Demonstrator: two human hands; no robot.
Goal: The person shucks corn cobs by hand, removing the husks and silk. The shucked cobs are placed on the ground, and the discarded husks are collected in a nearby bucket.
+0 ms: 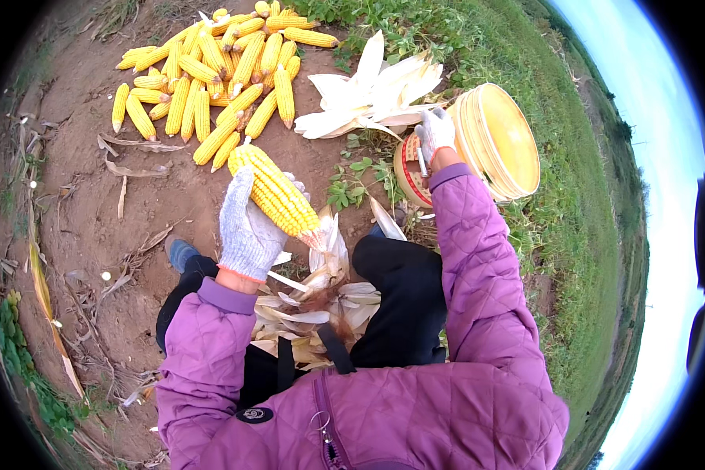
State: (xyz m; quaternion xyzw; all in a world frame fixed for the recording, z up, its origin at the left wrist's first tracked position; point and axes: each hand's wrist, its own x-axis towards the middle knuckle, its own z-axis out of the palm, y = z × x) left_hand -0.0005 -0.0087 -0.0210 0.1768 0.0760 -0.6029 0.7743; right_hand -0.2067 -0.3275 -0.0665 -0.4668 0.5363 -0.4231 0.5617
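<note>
My left hand [252, 226], in a grey-white knit glove, grips a husked ear of corn [276, 191]. The yellow ear tilts, its silky pale tip pointing down towards my lap. My right hand [436, 132], also gloved, reaches out to the right beside a yellow plastic bucket [467, 129] lying on its side. Pale corn husks [376, 94] lie against that hand's fingers. A small whitish rod-like piece [422, 161] shows by the wrist; whether the hand holds it or a husk is unclear.
A heap of husked corn ears [211, 76] lies on bare soil [76, 176] ahead. More dry husks and brown silk [329, 299] are piled between my legs. Green plants [358, 176] grow near the bucket, with a grassy field [576, 247] to the right.
</note>
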